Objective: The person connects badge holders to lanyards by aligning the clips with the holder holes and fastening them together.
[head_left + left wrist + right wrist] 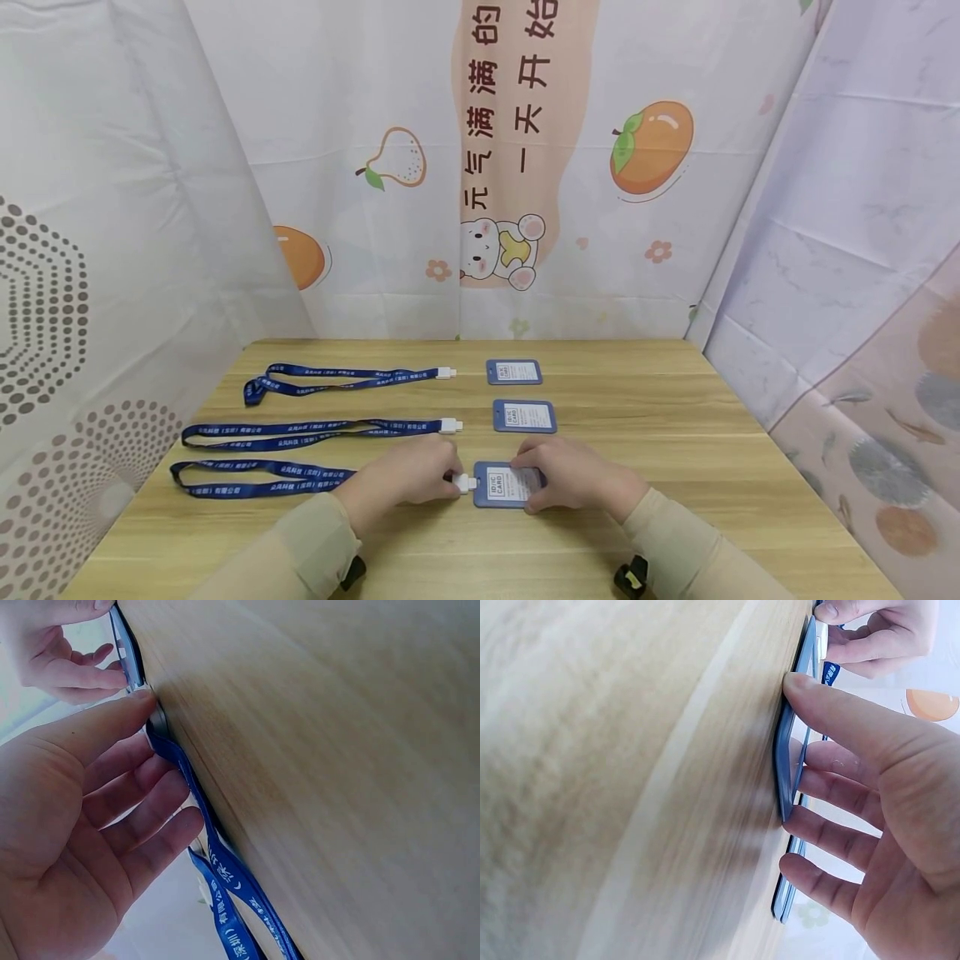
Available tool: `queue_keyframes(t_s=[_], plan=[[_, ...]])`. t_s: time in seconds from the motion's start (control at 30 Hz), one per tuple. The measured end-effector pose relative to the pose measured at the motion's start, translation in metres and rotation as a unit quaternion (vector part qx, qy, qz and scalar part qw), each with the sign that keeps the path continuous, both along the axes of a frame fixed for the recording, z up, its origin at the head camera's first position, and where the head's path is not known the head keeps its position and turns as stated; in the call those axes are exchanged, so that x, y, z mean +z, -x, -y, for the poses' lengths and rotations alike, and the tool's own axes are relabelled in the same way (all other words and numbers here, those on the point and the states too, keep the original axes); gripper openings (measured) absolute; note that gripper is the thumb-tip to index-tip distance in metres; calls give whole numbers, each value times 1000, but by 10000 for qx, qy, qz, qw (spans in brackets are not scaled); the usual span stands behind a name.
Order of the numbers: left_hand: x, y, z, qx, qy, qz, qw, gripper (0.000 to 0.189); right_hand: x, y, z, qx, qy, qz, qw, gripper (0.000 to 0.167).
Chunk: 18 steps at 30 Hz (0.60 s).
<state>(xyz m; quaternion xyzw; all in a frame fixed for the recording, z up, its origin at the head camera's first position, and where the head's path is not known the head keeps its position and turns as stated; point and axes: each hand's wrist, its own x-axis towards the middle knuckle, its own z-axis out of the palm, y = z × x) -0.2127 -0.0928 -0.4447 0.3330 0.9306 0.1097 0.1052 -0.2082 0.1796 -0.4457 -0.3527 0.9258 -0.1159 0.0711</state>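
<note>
In the head view my left hand [412, 475] pinches the white clip [462, 483] at the end of the nearest blue lanyard [270, 481]. The clip's tip meets the slotted left edge of a blue ID card holder [489, 498] lying on the table. Whether it has passed into the slot is too small to tell. My right hand [573, 475] grips that holder by its right part, thumb on the near edge and fingers on the far edge. In the right wrist view the thumb [832, 701] presses the holder's rim [784, 742].
Two more blue lanyards [311, 435] with white clips lie farther back on the wooden table [637, 392]. Two more card holders, the middle one [525, 428] and the far one [513, 381], lie to their right. Printed curtains [360, 275] surround the table.
</note>
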Motion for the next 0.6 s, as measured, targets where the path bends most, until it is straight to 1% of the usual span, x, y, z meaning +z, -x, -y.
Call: queue_keyframes(t_s=[0.37, 0.6], plan=[[-1, -1, -1, -158, 8, -226, 9996, 10, -1, 2, 0, 12, 12, 42, 10000, 56], [1, -1, -1, -259, -45, -230, 9994, 10, 2, 2, 2, 26, 29, 96, 9999, 55]])
